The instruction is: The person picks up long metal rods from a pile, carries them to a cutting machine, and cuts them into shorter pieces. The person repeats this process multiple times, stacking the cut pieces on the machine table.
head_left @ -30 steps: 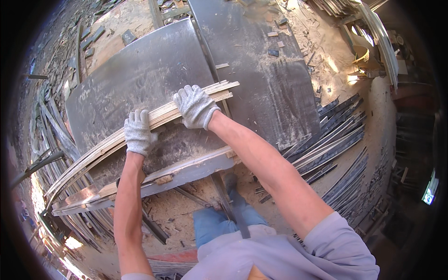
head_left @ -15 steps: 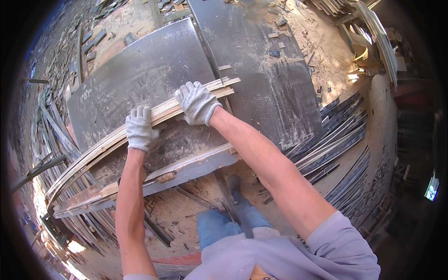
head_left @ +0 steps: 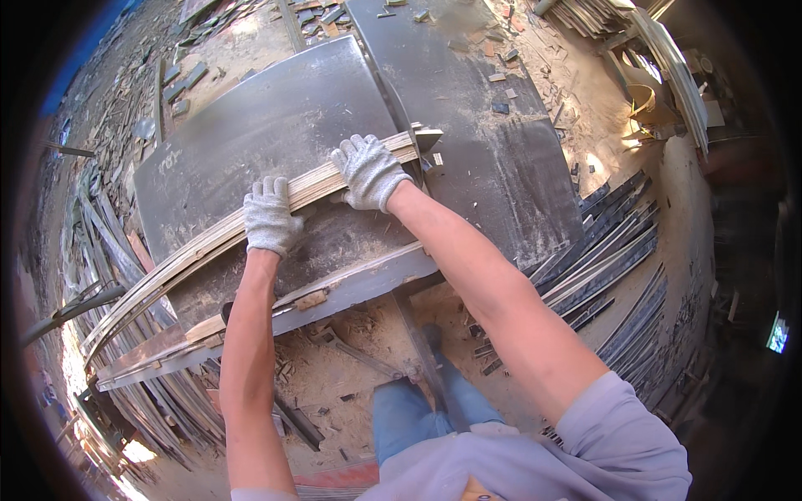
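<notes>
A bundle of long, thin wooden strips (head_left: 317, 184) lies across a dark, dusty worktable (head_left: 267, 108) and bends down toward the left in this wide view. My left hand (head_left: 271, 219), in a grey knit glove, is closed around the middle of the bundle. Closer to its right end, my right hand (head_left: 369, 174), gloved the same way, grips it with the fingers over the far side. The bundle's right end reaches the narrow slot (head_left: 386, 83) in the tabletop. A short dark-faced offcut (head_left: 428, 139) sits right by that end.
Wood scraps (head_left: 499, 108) dot the table's right part. Piles of long strips lie on the floor at the left (head_left: 159, 392) and right (head_left: 614, 250). A grey metal edge (head_left: 359, 292) runs along the table's near side, with a metal leg (head_left: 418, 342) below it.
Both hands have moved slightly away from me with the bundle, and its right end has shifted at the slot. A short offcut now shows there. The whole view has shifted a little.
</notes>
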{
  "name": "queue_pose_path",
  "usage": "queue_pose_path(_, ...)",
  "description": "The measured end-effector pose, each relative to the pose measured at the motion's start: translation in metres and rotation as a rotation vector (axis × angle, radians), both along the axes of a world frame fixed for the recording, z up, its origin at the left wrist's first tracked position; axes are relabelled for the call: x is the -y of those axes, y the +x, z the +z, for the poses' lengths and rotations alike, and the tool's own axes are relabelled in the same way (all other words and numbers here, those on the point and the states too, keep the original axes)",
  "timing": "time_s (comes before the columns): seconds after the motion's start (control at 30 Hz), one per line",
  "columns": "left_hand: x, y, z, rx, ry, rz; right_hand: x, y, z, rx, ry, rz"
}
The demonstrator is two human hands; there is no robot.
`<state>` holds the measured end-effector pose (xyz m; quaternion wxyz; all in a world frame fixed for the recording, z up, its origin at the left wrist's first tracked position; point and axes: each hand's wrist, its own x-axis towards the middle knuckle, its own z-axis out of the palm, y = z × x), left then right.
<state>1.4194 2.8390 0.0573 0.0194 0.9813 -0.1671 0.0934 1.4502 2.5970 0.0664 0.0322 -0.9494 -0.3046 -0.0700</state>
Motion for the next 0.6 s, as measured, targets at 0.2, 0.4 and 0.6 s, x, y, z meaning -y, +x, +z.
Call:
queue_pose_path(0.2,0.005,-0.006,0.013,-0.077,0.088,0.048,0.0,0.003,-0.009,-0.04,0.029,0.023)
queue_pose_path(0.4,0.001,-0.002,0.005,-0.161,-0.021,0.033,0.002,0.006,-0.011,-0.123,0.012,0.061)
queue_pose_path(0.6,-0.005,0.003,0.006,-0.374,-0.01,0.07,0.004,0.028,-0.019,-0.223,-0.057,0.181)
